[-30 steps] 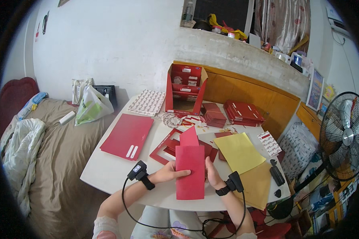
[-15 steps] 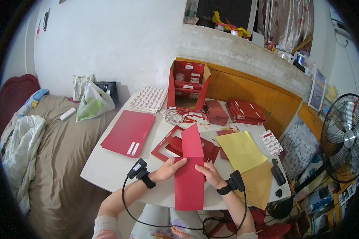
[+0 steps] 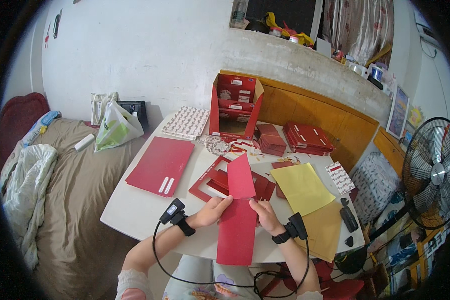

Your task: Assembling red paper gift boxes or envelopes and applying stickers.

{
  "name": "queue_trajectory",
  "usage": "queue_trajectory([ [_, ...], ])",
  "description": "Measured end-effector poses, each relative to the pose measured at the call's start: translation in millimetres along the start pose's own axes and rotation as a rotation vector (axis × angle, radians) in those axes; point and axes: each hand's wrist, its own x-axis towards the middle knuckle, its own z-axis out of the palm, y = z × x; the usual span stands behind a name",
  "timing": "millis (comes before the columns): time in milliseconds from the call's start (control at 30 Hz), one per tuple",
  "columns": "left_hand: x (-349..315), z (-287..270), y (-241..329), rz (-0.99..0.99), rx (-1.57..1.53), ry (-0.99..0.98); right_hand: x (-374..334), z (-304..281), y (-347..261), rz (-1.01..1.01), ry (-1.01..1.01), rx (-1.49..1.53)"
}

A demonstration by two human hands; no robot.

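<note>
Equally near, our left hand and right hand pinch opposite edges of the long creased red card strip pointing away from us

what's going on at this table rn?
A person is holding a creased red card over the near side of the white table. The left hand and right hand grip opposite sides, thumbs near the crease, with the upper part angled against the lower. Red sheets lie to the left, a yellow sheet lies to the right, and an open red box stands at the far side.
</note>
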Motion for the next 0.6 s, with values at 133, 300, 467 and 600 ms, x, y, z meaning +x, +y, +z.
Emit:
queue_trajectory([
  [133, -0.7, 3.0, 9.3, 0.086, -0.069, 0.144, -1.5, 5.6, -4.8, -0.007, -0.062, -0.012],
  [300, -5.3, -1.0, 24.9, 0.063, -0.178, 0.049, -4.6, 1.4, -9.4, 0.067, -0.108, 0.030],
  [467, -4.8, -1.0, 15.2, -0.019, -0.167, -0.269, 1.5, -1.2, 9.3, -0.043, 0.059, 0.090],
  [600, -7.6, 3.3, 14.3, 0.025, -0.129, -0.170, 2.6, -3.5, 7.9, -0.030, 0.021, 0.069],
])
